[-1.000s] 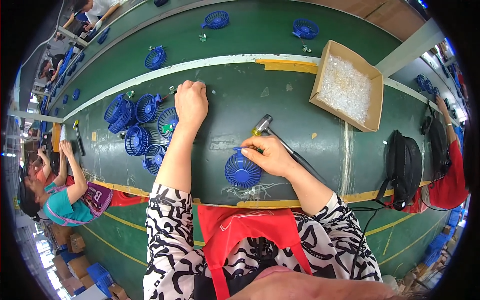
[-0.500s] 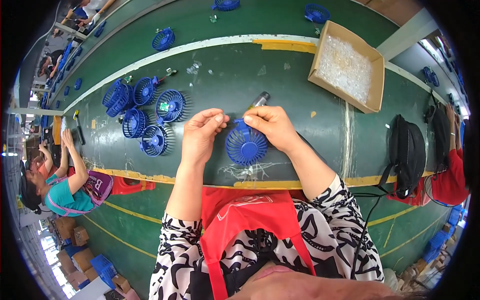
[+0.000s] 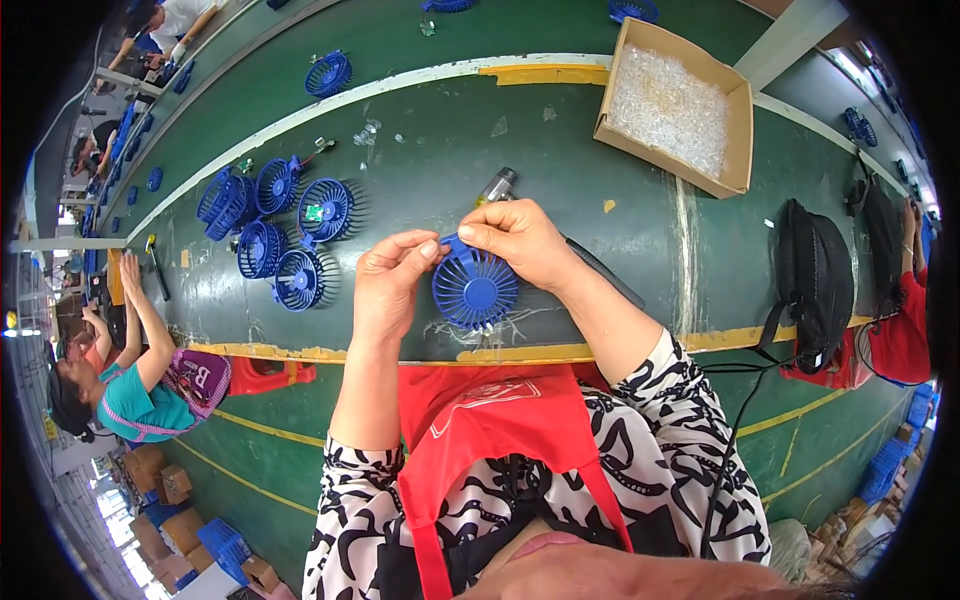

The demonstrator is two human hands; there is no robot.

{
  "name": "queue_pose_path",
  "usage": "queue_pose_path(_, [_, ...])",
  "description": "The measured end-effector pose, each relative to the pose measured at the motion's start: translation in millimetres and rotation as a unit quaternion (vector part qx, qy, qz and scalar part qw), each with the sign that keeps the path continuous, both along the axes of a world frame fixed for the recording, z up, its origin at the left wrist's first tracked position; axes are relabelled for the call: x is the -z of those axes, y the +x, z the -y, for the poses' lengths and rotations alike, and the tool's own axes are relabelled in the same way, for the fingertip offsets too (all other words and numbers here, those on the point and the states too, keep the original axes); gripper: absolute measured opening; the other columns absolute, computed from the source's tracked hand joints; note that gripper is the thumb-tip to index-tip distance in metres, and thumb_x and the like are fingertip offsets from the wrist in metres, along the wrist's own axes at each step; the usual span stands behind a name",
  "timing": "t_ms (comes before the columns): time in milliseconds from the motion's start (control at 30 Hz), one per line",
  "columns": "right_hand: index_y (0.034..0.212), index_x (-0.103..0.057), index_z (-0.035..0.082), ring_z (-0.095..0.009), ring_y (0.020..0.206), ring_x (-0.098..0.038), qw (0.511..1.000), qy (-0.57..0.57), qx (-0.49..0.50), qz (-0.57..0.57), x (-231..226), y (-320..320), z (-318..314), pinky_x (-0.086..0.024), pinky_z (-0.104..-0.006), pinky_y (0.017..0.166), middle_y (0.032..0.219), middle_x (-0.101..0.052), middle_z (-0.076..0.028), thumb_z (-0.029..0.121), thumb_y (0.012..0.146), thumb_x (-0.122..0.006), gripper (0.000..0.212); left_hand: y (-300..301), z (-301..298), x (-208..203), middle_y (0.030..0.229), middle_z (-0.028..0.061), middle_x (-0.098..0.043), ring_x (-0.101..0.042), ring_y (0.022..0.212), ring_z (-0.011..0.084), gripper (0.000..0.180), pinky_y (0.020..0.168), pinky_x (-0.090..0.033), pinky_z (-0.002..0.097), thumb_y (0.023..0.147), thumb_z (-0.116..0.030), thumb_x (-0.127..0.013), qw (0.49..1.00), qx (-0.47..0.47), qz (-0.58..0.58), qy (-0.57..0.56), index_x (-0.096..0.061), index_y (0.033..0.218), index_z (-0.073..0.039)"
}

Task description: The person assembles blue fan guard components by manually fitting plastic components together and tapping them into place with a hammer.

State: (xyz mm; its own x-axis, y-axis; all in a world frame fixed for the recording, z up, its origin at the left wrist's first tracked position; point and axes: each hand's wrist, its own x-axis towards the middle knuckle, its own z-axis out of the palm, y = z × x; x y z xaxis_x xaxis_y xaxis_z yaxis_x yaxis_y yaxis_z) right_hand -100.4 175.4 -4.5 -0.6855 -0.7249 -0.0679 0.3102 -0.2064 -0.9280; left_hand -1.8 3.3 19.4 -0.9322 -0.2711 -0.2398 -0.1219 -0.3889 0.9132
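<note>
A round blue fan housing [image 3: 476, 292] with a slotted grille hangs or rests just over the bench's near edge. My right hand [image 3: 522, 243] pinches it by the small neck at its top. Close beside that neck, my left hand [image 3: 390, 285] has thumb and forefinger pressed together; whatever they hold is too small to make out. Behind my right hand lies a dark, cylindrical tool [image 3: 497, 186], partly covered by the fingers. Left of my hands sits a group of similar blue fan housings [image 3: 325, 210], one showing a small green circuit board.
An open cardboard box [image 3: 668, 105] full of small clear plastic pieces stands at the back right. Clear bits [image 3: 367, 133] lie scattered on the green bench. A black bag [image 3: 815, 285] is at the right edge, a hammer [image 3: 157, 262] at the left, near a co-worker [image 3: 150, 385].
My left fingertips have come in to the fan's neck, where a gap was before. The fan is turned slightly more face-up. The whole view has shifted a little.
</note>
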Motion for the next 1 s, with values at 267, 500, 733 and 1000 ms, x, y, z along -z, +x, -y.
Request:
queue_pose_path(267, [0.091,-0.07,-0.003,-0.004,0.07,-0.053,0.998,0.03,0.013,-0.059,1.6,-4.0,-1.1,-0.044,-0.0228,0.062,0.075,-0.063,0.001,0.015,0.091,-0.066,0.018,-0.6,-15.3,-4.1,0.091,0.0094,-0.071,-0.065,0.086,0.0123,0.015,0.078,-0.052,0.0254,0.087,0.003,-0.066,0.984,-0.011,-0.018,-0.178,-0.069,0.102,0.003])
queue_pose_path(500, [0.091,-0.07,-0.003,-0.005,0.069,-0.053,0.998,0.051,0.003,-0.033,-1.3,-9.8,-5.3,-0.044,-0.023,0.061,0.074,-0.062,0.002,0.015,0.092,-0.065,0.019,-8.5,-21.2,-2.2,0.092,0.0044,-0.071,-0.062,0.082,0.0084,0.014,0.076,-0.05,0.0216,0.088,0.001,-0.066,0.955,-0.017,-0.036,-0.293,-0.071,0.101,0.002])
queue_pose_path(733, [0.09,-0.068,-0.003,-0.005,0.068,-0.053,0.974,0.126,0.088,-0.169,6.4,-6.1,1.3,-0.044,-0.0245,0.059,0.071,-0.062,-0.001,0.013,0.091,-0.065,0.016,-25.0,-27.3,6.2,0.098,0.0051,-0.07,-0.061,0.086,0.0081,0.02,0.078,-0.049,0.022,0.092,-0.004,-0.063,0.989,-0.009,0.054,-0.139,-0.068,0.11,0.002])
queue_pose_path(1000, [0.118,-0.06,-0.003,-0.009,0.075,-0.06,0.983,0.071,0.158,-0.063,0.2,-6.0,5.1,-0.05,-0.0248,0.067,0.089,-0.065,-0.005,0.024,0.095,-0.061,0.036,-69.6,20.1,-18.0,0.08,0.0004,-0.067,-0.057,0.07,0.0065,0.011,0.066,-0.046,0.0213,0.089,-0.011,-0.067,0.99,-0.032,0.018,-0.137,-0.07,0.091,-0.001])
